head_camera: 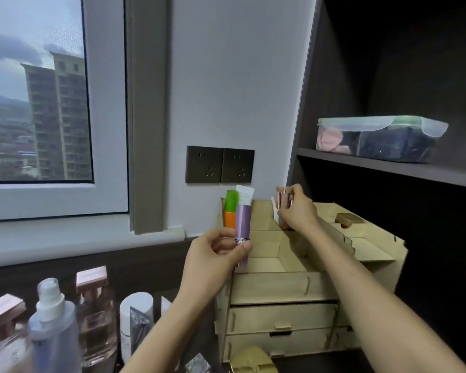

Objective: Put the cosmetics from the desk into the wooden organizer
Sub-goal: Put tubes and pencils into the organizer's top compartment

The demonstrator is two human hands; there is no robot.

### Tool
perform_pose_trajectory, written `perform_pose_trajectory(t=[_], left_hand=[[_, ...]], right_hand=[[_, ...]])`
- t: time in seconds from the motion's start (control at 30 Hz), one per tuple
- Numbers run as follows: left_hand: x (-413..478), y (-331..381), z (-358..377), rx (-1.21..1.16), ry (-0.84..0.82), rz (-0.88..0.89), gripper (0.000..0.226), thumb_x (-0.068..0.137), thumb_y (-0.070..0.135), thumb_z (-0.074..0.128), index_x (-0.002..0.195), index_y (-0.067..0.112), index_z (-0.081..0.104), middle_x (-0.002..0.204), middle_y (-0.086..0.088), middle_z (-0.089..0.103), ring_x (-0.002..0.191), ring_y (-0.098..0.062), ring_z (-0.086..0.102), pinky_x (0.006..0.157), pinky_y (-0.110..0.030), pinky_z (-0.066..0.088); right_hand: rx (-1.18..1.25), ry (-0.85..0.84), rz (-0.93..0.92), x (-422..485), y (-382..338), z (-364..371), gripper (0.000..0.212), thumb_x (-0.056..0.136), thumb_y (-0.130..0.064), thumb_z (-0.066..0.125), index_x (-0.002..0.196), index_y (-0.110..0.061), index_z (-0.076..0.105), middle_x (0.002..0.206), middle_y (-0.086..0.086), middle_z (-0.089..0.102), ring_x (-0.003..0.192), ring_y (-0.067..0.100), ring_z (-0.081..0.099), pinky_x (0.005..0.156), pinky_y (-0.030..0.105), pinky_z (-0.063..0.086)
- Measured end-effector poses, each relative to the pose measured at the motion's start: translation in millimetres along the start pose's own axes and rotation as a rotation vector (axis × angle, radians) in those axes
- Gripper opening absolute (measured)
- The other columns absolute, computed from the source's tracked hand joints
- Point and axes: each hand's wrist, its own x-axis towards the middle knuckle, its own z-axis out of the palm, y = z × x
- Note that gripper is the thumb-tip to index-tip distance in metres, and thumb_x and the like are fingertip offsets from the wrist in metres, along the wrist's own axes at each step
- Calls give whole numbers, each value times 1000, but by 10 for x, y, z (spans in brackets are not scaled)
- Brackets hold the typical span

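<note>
Dark desk (315, 363) by window (35, 103), pale wooden organizer (280, 289), left hand (213, 254) gripping purple tube (243, 222), right hand (297, 211) clutching rose-gold tube (285, 199)

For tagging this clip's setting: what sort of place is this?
Probably a dressing corner in a high-rise flat: a pale wooden drawer organizer, clear glass perfume bottles with rose-gold caps beside it, and a white-framed window looking onto apartment towers.

A lidded box (379, 141) sits on a shelf (361, 164).
</note>
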Motion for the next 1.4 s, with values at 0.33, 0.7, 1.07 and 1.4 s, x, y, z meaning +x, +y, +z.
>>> perform_pose_trajectory(t=[0.33, 0.7, 1.07, 1.4], left_hand=[[57, -89, -40, -56, 20, -7, 28, 74, 13, 73, 100, 6, 65, 87, -15, 73, 81, -21, 69, 67, -10, 52], [-217, 133, -124, 152, 21, 128, 22, 70, 12, 78, 89, 16, 70, 74, -6, 69, 66, -15, 61, 67, -25, 52], [-235, 196, -127, 377, 97, 217, 32, 80, 27, 67, 110, 28, 59, 98, 11, 65, 94, -6, 61, 85, -26, 50], [-136, 177, -188, 395, 134, 211, 15, 83, 18, 63, 97, 24, 63, 88, 10, 66, 84, -3, 61, 73, -17, 49]], right_hand=[[-103, -3, -103, -109, 174, -3, 11, 80, -16, 63, 84, -14, 53, 92, 9, 65, 83, 28, 58, 64, 31, 42], [665, -239, -340, -1517, -521, -523, 28, 86, -21, 64, 114, -23, 59, 91, 6, 68, 69, 10, 61, 54, 20, 51], [228, 148, -189, -535, -260, -860, 32, 83, -9, 62, 113, -16, 52, 93, 3, 63, 82, 17, 62, 75, 36, 53], [-454, -6, -149, 15, 21, -442, 18, 81, -19, 61, 98, -16, 58, 96, 7, 67, 89, 29, 62, 70, 33, 46]])
